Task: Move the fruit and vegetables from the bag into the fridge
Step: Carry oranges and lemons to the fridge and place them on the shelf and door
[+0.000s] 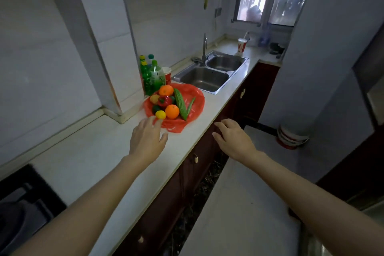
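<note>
Red plastic bag, opened flat on counter: two oranges, small lemon, red pepper, bitter gourd, green chilli, heaped together

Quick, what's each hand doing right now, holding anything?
Left hand: open, holding nothing, fingers spread and reaching toward the red plastic bag of fruit.
Right hand: open, holding nothing, hovering past the counter edge.

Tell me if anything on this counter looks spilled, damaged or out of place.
Nothing stands out. The red bag lies spread open on the counter with the fruit and vegetables piled on it, none rolled off.
</note>
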